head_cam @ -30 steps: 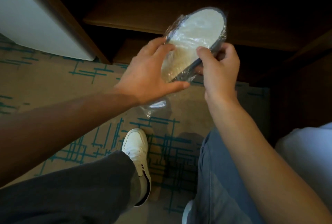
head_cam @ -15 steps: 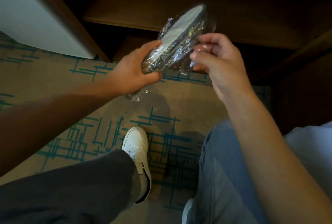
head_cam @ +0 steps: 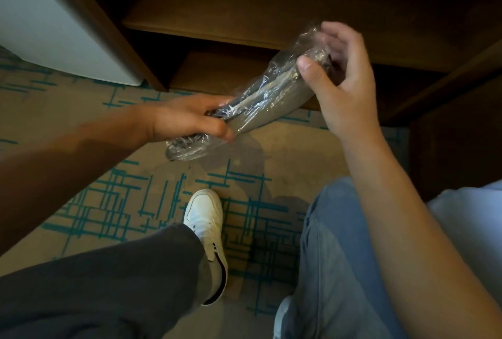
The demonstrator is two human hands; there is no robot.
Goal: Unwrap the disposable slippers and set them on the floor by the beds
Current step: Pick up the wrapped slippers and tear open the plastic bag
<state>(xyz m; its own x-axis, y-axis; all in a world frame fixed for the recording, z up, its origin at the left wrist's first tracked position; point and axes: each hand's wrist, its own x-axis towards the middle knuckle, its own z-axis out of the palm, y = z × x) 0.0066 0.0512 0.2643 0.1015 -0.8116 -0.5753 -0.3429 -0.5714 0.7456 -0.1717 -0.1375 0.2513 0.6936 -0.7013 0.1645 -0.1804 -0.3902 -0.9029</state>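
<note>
Plastic-wrapped slippers [head_cam: 260,99] held slantwise in mid-air above patterned carpet [head_cam: 81,121], left hand [head_cam: 187,117] with fingers clamped round the lower end, right hand [head_cam: 345,77] pinching the upper end (wrap still on), white sneaker [head_cam: 206,219] below, dark wooden shelf [head_cam: 217,7] behind

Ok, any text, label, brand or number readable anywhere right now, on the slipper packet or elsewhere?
None readable.
Wrapped slippers, held by both hands: clear film shows no print.
White shoe: no legible mark.
White appliance: a blue streak only, no letters.
</note>
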